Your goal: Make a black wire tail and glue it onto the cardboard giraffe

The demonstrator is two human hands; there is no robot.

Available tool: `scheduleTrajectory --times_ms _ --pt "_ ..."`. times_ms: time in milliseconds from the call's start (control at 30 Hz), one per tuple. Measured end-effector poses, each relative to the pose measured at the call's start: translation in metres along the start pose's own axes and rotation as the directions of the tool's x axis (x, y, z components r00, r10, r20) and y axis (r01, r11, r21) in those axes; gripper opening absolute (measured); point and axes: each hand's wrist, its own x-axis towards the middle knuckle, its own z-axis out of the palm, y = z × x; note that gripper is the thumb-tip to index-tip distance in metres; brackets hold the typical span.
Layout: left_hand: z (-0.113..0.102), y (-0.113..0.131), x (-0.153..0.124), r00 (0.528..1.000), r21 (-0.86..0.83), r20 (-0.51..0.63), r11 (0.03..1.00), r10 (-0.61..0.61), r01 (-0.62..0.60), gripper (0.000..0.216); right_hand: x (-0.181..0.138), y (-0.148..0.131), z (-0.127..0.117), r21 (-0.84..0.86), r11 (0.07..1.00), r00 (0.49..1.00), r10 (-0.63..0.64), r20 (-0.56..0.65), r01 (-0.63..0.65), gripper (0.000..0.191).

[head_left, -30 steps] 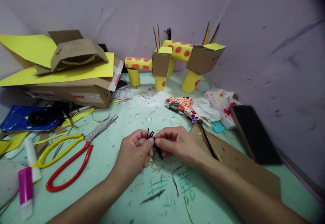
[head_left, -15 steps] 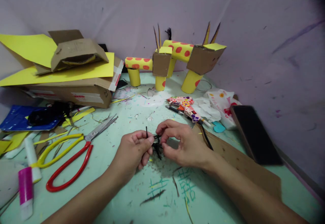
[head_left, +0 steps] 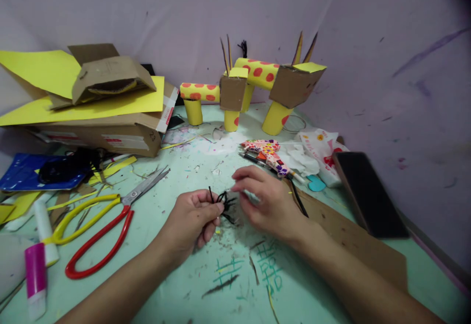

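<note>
Between thumb and fingers, my left hand [head_left: 196, 218] pinches a small bundle of black yarn [head_left: 227, 206], whose loose strands fan out to the right. My right hand [head_left: 263, 201] hovers just right of the strands, fingers apart and curved, with nothing visible in it. To the left lie scissors [head_left: 123, 206] with one yellow and one red handle, blades partly apart. Behind the hands stand two yellow cardboard animals with orange spots, a smaller one [head_left: 200, 92] and a larger one [head_left: 259, 71]; the larger has a black yarn tuft at its rear.
A patterned glue gun [head_left: 270, 155], a pen and crumpled tissue lie behind my right hand. A phone [head_left: 368, 194] and a cardboard sheet [head_left: 353, 236] are at right. A cardboard box [head_left: 128, 135] under yellow paper, black yarn [head_left: 69, 167] and a glue tube [head_left: 36, 277] are at left.
My right hand has drawn slightly up and away from the yarn, its fingers opening. The strands now spread to the right from my left hand, which stays almost in place.
</note>
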Motion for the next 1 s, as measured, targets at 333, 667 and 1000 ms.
scheduleTrajectory --times_ms 333,667,1000 --pt "0.002 -0.003 0.0 0.998 -0.075 -0.033 0.995 0.059 -0.061 0.018 0.004 -0.025 0.003 0.207 0.888 0.912 0.391 0.126 -0.41 0.011" --pt "0.002 -0.006 -0.002 0.998 -0.014 -0.026 0.998 0.054 -0.054 0.016 0.002 -0.019 0.014 0.289 0.681 0.739 0.606 0.294 -0.673 0.01" --pt "0.005 -0.005 -0.001 0.995 0.036 -0.058 0.996 0.081 -0.079 0.017 0.006 -0.023 0.021 0.493 0.389 0.584 0.735 0.344 -0.779 0.003"
